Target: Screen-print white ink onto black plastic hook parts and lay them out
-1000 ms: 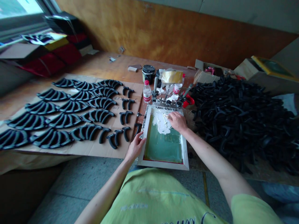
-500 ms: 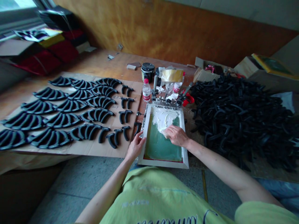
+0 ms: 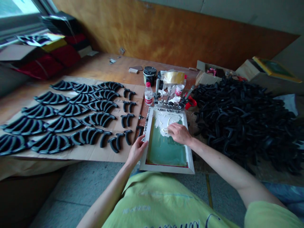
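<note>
A screen-printing frame (image 3: 190, 155) with pale wooden edges and a green mesh (image 3: 163, 153) lies flat in front of me. Thick white ink (image 3: 162, 122) is smeared over the mesh's far half. My right hand (image 3: 180, 133) is closed above the near edge of the ink, pinching a small squeegee that its fingers almost wholly hide. My left hand (image 3: 137, 148) grips the frame's left edge, thumb and fingertips close together there. Just beyond the left fingers lies one black curved plastic handle (image 3: 139, 130). Whatever lies beneath the mesh is hidden.
Rows of black curved handles (image 3: 57, 123) cover the cardboard (image 3: 95, 153) on the left. A big heap of black handles (image 3: 244, 126) stands right. Behind the frame are metal hinge clamps (image 3: 167, 103), a red-capped bottle (image 3: 148, 94), a dark tub (image 3: 149, 75) and red tape (image 3: 190, 103).
My right hand has moved slightly up and away from me over the ink, and its fingers now cover the squeegee's edge. My left hand stays at the frame's left edge.
</note>
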The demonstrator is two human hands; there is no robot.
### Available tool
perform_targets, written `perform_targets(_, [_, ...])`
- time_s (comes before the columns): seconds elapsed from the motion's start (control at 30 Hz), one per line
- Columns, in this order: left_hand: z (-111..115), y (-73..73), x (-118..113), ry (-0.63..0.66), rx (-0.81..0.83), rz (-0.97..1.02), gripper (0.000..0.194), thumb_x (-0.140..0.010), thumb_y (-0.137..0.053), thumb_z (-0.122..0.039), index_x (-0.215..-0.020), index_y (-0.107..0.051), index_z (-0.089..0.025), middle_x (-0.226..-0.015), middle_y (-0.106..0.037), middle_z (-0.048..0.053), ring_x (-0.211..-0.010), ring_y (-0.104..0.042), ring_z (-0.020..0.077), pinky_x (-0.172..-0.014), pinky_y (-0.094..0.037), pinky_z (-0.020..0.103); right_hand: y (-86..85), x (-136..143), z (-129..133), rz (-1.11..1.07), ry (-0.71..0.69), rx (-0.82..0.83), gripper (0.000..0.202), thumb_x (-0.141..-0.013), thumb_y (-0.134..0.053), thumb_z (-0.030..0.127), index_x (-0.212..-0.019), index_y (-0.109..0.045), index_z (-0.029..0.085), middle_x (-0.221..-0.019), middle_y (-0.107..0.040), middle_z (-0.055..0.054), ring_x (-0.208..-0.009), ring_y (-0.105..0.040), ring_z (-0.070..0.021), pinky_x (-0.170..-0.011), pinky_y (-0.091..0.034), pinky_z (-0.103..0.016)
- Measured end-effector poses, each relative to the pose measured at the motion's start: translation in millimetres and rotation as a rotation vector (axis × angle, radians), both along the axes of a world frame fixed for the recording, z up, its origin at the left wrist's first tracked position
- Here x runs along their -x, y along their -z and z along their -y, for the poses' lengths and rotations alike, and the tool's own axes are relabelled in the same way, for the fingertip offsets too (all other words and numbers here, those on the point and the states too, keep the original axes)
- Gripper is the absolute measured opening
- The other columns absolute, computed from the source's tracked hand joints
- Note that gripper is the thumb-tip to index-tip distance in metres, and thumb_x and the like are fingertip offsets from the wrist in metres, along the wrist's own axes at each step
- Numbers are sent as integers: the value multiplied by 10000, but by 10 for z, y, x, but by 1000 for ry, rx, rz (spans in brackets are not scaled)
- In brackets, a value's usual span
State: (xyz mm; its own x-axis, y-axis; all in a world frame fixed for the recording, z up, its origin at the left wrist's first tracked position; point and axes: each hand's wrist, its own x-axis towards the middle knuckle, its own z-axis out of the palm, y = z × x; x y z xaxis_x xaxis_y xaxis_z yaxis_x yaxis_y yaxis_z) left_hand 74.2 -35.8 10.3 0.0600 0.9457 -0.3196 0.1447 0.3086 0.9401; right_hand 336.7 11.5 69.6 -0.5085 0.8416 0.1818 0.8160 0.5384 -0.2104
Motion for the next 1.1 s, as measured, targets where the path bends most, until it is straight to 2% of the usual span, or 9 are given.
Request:
perform_targets(0.1, [3,-193,11,27,18,46,723,-743,-637,-574,-1334,-502,-179,-711,-612,-4,-590,-550,143,-519,-403,232,-160,6,-425,-76,184,7,328,-848,-642,293,-1167,-595,231,-994,-652,-45,-903,-592,-197,-774,-444,-287])
perform_targets(0.2, [-5,-504,19,50,30,86,718,-753,-629,-591,-1338,-494,-198,-755,-625,-3,-591,-534,130,-503,-371,213,-329,-43,-846,-52,344,9,563,-808,-697,335,-1336,-510,274,-1014,-651,-60,-861,-607,-207,-768,-448,-304])
perform_targets(0.37, [-199,-1023,-31,-10,-134,125,543,-834,-512,-626,-1081,-667,-168,-848,-641,29,-670,-546,134,-551,-409,217,-504,-637,-992,-168,546,-204,458,-899,-546,388,-1324,-515,218,-1043,-653,-96,-891,-604,-232,-811,-451,-358])
perform_targets(0.5, [-540,-1242,-149,-61,-340,236,531,-870,-457,-609,-1103,-645,-170,-933,-662,45,-802,-605,164,-695,-493,255,-148,-1188,-729,-294,812,-107,275,-884,-505,300,-1098,-623,173,-876,-687,-80,-805,-621,-225,-767,-472,-345])
perform_targets(0.6, [-753,-1321,-251,-51,-396,323,496,-875,-475,-564,-1155,-601,-175,-909,-659,34,-818,-628,155,-760,-515,281,301,-1169,-442,-317,758,94,184,-853,-541,274,-963,-640,164,-874,-692,-79,-827,-630,-219,-792,-480,-352])
perform_targets(0.7, [-825,-1330,-326,-79,-374,373,475,-891,-457,-545,-1181,-569,-185,-862,-648,21,-771,-638,135,-750,-522,281,617,-857,-201,-319,536,167,227,-820,-611,262,-1026,-622,168,-967,-684,-81,-915,-627,-209,-854,-475,-362])
perform_targets(0.8, [-754,-1232,-355,-119,-369,368,477,-901,-444,-558,-1213,-530,-207,-880,-651,19,-745,-631,117,-727,-516,260,718,-589,-101,-246,312,153,305,-795,-656,215,-1094,-606,178,-1090,-652,-87,-1040,-579,-212,-930,-441,-378])
perform_targets(0.93, [-503,-947,-378,-71,-220,339,512,-887,-465,-577,-1235,-520,-206,-884,-647,30,-723,-602,114,-695,-502,250,622,-482,-84,-169,266,130,170,-808,-653,168,-977,-633,181,-1033,-649,-68,-1012,-559,-214,-927,-434,-378])
perform_targets(1.1, [-75,-576,-565,246,205,275,600,-789,-579,-623,-1143,-585,-139,-923,-659,81,-759,-604,149,-656,-486,252,301,-176,261,-258,250,-83,66,-865,-616,223,-911,-619,176,-900,-631,-66,-926,-546,-220,-876,-451,-372])
